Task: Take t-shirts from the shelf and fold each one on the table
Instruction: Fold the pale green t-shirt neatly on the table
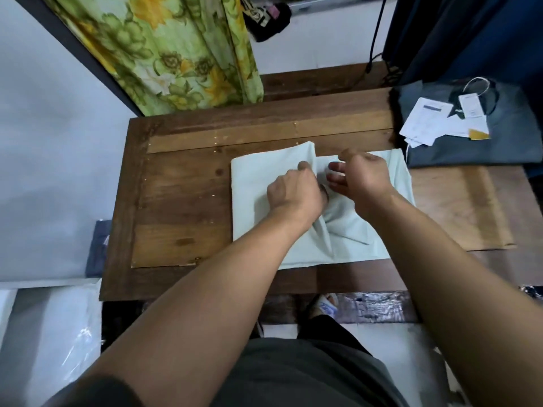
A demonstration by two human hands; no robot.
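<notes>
**Both hands at the middle fold of a pale green t-shirt**

Nearest the camera, the person's two bare forearms reach forward over the near edge of the wooden table (182,201). The pale green t-shirt (252,201) lies flat on the middle of the tabletop, partly folded, with a raised crease running down its centre. The left hand (295,193) rests on the shirt with fingers curled, pinching the folded edge at the crease. The right hand (360,176) hovers just beside it, fingers loosely bent over the cloth; whether they grasp fabric cannot be told. Farther right, a dark grey folded garment (499,142) lies on the table's far corner with white paper tags (426,120) on top. Beyond the table hangs a green floral curtain (176,51).
</notes>
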